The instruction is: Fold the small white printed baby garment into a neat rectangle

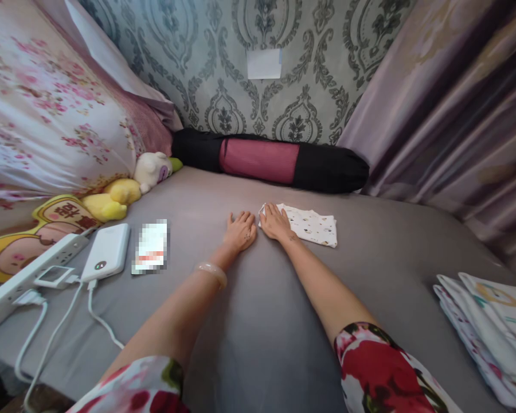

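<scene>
White printed cloth (315, 226) is lying folded in the head view, at about one o'clock from the wearer, on a grey sheet (258, 332). The right hand (276, 222) is resting palm-down on its left end, fingers extended and close together. The left hand (241, 231) is lying near twelve, just beside the cloth, fingers outstretched, slightly spread. A black-and-pink roll (260, 160) is stretching across twelve; a white power bank (107, 249) is sitting at ten; folded fabrics (494, 327) are lying at two.
</scene>
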A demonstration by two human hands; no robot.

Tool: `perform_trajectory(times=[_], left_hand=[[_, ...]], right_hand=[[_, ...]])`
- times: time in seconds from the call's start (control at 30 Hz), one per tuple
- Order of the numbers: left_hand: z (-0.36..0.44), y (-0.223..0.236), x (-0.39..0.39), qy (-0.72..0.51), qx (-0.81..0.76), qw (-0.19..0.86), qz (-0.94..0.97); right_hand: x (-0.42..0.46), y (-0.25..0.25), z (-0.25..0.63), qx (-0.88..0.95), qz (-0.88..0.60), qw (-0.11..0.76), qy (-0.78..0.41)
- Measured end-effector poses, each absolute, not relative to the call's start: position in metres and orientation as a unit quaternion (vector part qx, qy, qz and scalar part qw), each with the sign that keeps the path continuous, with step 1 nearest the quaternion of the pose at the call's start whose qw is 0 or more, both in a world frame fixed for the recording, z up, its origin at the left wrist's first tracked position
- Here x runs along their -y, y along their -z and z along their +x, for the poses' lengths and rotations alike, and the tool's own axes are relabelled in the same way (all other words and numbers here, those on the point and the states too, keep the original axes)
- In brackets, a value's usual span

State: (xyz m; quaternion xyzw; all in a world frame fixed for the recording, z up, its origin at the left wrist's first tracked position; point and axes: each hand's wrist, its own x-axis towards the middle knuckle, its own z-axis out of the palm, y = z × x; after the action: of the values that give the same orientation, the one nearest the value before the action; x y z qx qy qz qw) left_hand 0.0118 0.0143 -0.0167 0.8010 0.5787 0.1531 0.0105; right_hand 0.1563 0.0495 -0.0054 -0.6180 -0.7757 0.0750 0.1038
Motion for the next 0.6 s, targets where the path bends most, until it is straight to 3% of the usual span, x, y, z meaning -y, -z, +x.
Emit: perform_trajectory(times=[0.27, 0.6], left_hand=[[0.013, 0.016, -0.012, -0.186, -0.555, 0.009, 0.811], [0.009, 0.022, -0.016, -0.138, -0.501, -0.005, 0.854]], right_hand=[[-0.036, -0.007, 0.182, 0.754, -0.645, 0.124, -0.011], [-0.026, 0.011, 0.192, 0.729, -0.673, 0.122, 0.001]])
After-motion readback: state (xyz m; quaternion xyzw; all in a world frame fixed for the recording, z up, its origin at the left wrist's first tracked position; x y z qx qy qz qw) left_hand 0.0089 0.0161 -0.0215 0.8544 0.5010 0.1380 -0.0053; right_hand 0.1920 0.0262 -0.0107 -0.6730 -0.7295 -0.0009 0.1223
